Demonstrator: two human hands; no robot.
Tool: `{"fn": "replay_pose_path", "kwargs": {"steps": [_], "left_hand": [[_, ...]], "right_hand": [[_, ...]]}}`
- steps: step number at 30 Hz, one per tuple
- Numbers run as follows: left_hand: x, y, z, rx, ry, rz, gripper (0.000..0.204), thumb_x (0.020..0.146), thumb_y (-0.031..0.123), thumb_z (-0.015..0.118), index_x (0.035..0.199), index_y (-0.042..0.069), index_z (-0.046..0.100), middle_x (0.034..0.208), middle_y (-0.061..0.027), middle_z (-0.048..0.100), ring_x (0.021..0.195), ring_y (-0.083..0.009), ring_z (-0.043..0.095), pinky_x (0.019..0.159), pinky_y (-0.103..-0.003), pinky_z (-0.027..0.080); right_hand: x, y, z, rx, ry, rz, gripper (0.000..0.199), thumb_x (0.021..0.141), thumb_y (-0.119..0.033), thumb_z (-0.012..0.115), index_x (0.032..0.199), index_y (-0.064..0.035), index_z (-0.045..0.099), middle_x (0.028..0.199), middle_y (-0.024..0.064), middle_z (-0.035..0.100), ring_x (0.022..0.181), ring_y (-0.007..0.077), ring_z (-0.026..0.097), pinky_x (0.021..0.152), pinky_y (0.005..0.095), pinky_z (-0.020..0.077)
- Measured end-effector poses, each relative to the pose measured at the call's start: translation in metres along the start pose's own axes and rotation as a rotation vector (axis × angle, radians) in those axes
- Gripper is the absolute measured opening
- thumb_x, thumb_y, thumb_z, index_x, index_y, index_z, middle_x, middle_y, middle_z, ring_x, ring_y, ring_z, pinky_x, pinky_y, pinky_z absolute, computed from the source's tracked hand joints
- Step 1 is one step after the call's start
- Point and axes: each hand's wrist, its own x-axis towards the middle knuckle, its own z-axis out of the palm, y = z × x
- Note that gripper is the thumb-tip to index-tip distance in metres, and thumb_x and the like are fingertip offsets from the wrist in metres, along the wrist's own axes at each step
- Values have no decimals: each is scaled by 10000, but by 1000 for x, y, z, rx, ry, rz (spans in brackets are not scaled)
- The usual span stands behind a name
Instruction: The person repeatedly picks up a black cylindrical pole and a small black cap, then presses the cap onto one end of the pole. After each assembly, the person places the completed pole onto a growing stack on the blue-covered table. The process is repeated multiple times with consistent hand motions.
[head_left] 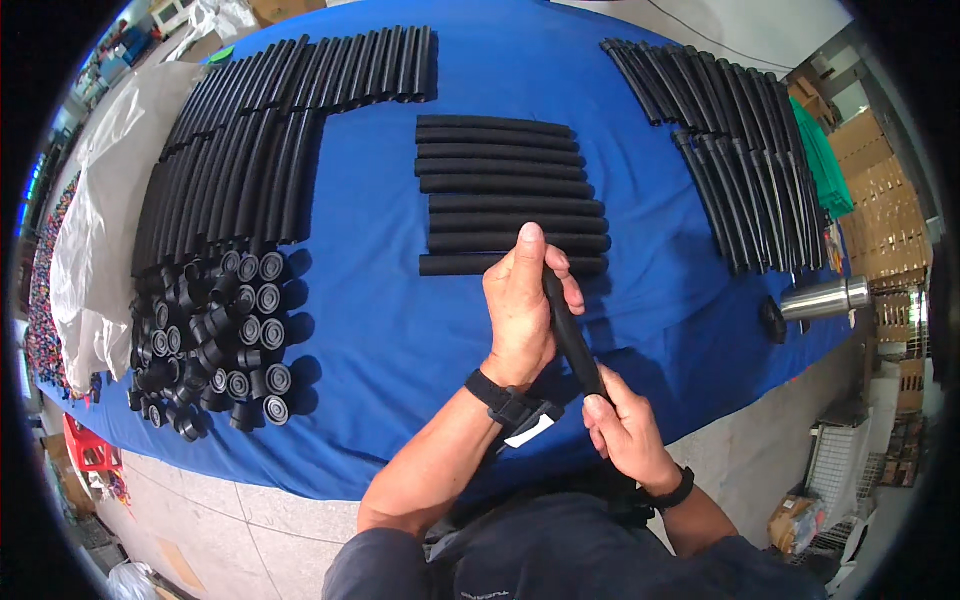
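Observation:
A black tube (574,345) slants between my two hands, close to my body. Its upper end sits in my left hand (522,310), thumb pointing up and fingers curled around it. Lower down, my right hand (630,430) grips the other end between thumb and fingers. Just beyond lies a row of several matte black tubes (510,185), stacked side by side on the blue cloth (370,300). A pile of black round caps (240,330) with ringed faces is to the left.
Two rows of long black tubes (240,180) cover the far left, beside crumpled plastic sheeting (95,260). More black tubes (745,190) lie at the far right. A metal cylinder (825,298) and a small black object (771,318) are near the right edge.

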Motion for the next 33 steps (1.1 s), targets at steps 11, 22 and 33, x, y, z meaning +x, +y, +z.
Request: {"fn": "replay_pose_path", "kwargs": {"steps": [11,22,33], "left_hand": [[-14,0,-4,-137,33,-73,762,993,731,405,961,15,663,795,-118,640,739,-259,661,705,-406,562],[-46,7,-48,-344,113,-187,613,1019,661,449,790,117,615,697,-4,486,545,-128,441,498,-282,391],[-48,2,-49,-327,133,-214,573,1049,617,436,763,136,562,676,4,469,502,-120,420,455,-279,359]], "right_hand": [[-6,-2,-23,157,-155,130,426,1080,-210,527,1441,11,475,841,77,616,550,116,564,494,250,460],[-13,14,4,642,-483,355,400,1092,-244,511,1422,-19,477,738,15,509,515,68,490,434,231,403],[-14,9,-1,396,-489,292,350,1094,-234,503,1377,-28,480,717,-22,483,518,46,458,428,224,392]]}}
